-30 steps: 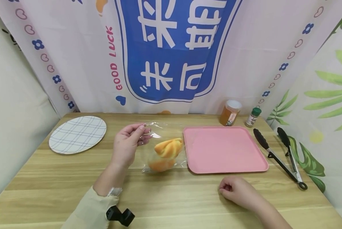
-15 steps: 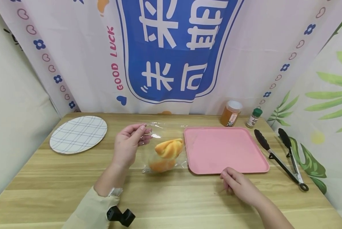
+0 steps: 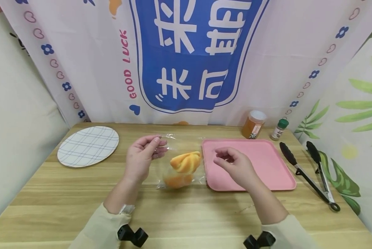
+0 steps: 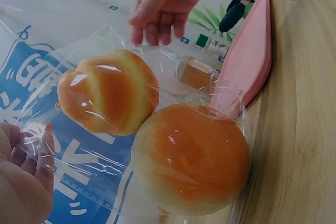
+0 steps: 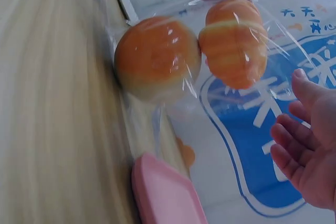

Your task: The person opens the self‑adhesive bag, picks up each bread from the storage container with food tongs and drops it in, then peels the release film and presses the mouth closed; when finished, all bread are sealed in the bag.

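A clear plastic bag [image 3: 179, 143] with two breads inside hangs upright over the table. My left hand [image 3: 139, 157] pinches its upper left edge between thumb and fingers. Inside, a ridged yellow-brown bread roll [image 3: 187, 162] sits above a round bun [image 4: 191, 158], brown on top and paler below. My right hand [image 3: 235, 166] is over the pink tray, just right of the bag, thumb and fingers apart. In the right wrist view, that hand's thumb tip [image 5: 299, 74] is right by the bag's edge, and nothing is seen within its grasp.
The pink tray [image 3: 273, 166] lies right of the bag. Black-and-silver tongs [image 3: 307, 176] lie spread beyond it. Behind stand an amber jar [image 3: 253, 125] with a white lid and a green-capped shaker [image 3: 279, 130]. A checked oval plate [image 3: 87, 147] lies at left.
My right hand has risen from the table's front, moving left and forward to beside the bag, its fingers parting. My left hand keeps the bag in nearly the same place.
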Motion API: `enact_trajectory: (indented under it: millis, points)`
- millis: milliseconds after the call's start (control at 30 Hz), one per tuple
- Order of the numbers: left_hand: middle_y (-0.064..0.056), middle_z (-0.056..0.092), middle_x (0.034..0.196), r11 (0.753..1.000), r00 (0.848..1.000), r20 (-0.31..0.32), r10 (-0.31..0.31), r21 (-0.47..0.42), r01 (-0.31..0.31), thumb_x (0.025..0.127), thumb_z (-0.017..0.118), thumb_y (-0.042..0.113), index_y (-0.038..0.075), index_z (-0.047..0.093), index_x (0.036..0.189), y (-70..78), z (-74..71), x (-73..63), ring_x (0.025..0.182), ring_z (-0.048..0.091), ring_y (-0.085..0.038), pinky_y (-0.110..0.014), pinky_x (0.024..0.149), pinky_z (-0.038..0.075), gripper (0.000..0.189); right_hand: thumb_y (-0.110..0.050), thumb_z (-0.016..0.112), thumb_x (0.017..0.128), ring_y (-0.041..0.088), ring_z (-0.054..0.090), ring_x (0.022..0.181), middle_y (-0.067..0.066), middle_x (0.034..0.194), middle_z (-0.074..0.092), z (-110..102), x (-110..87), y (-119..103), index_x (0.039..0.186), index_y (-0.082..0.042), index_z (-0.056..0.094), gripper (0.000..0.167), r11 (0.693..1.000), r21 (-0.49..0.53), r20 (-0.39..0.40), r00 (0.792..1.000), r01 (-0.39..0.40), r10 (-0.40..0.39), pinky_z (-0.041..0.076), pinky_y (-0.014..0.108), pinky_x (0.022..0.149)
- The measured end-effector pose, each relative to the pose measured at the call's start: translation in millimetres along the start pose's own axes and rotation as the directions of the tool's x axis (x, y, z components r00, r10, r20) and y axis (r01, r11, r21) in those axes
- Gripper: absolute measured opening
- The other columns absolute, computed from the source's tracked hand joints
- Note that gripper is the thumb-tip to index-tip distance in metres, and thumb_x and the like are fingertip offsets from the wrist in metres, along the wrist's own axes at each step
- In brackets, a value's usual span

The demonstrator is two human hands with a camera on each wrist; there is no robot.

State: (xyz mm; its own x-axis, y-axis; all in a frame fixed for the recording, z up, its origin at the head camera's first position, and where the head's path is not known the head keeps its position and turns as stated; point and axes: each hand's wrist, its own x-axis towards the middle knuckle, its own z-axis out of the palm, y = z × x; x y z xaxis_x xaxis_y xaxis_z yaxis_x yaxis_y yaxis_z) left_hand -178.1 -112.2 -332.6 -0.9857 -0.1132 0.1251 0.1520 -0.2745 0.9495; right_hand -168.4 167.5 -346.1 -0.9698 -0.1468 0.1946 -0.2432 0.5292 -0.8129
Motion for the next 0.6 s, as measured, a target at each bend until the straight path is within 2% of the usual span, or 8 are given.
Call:
enact_trajectory:
  millis: [167,333,433,600]
  points:
    - [0.009,0.075,0.079,0.999,0.999,0.021,0.040,0.009,-0.040,0.098,0.056,0.002,0.013,0.067,0.097,-1.6,-0.9,0.4,0.073,0.073,-0.010,-0.028,0.072,0.063,0.016,-0.019,0.074,0.088,0.010,0.057,0.079,0.004,0.087,0.067,10.1,13.7,-9.9,0.094,-0.003,0.069,0.017,0.995,0.091,-0.089,0.995,-0.038,0.046,0.050,0.019,0.068]
    - [0.012,0.076,0.087,0.995,0.992,0.085,0.090,0.031,-0.093,0.099,0.055,0.005,0.011,0.066,0.107,-3.6,-9.0,1.7,0.085,0.073,-0.008,-0.026,0.081,0.061,0.014,-0.017,0.071,0.091,0.007,0.056,0.075,0.002,0.081,0.065,13.2,19.4,-10.4,0.089,0.000,0.067,0.018,0.992,0.127,-0.115,0.993,-0.015,0.030,0.049,0.018,0.067]
    - [0.013,0.076,0.093,0.996,0.987,0.140,0.074,0.040,-0.081,0.096,0.059,0.002,0.010,0.065,0.110,-5.5,-17.3,1.8,0.092,0.072,-0.005,-0.024,0.087,0.059,0.017,-0.016,0.069,0.092,0.005,0.059,0.075,0.004,0.081,0.067,15.3,20.2,-9.9,0.089,0.001,0.066,0.018,0.988,0.156,-0.114,0.993,0.001,0.017,0.050,0.018,0.070]
    - [0.014,0.075,0.092,0.993,0.986,0.168,0.009,0.114,-0.029,0.093,0.065,0.002,0.021,0.073,0.095,-9.2,-27.7,1.7,0.092,0.072,-0.004,-0.023,0.087,0.059,0.021,-0.017,0.068,0.093,0.003,0.062,0.076,0.005,0.082,0.069,18.5,21.4,-10.2,0.090,0.002,0.064,0.020,0.981,0.195,-0.108,0.993,-0.017,0.039,0.053,0.017,0.073]
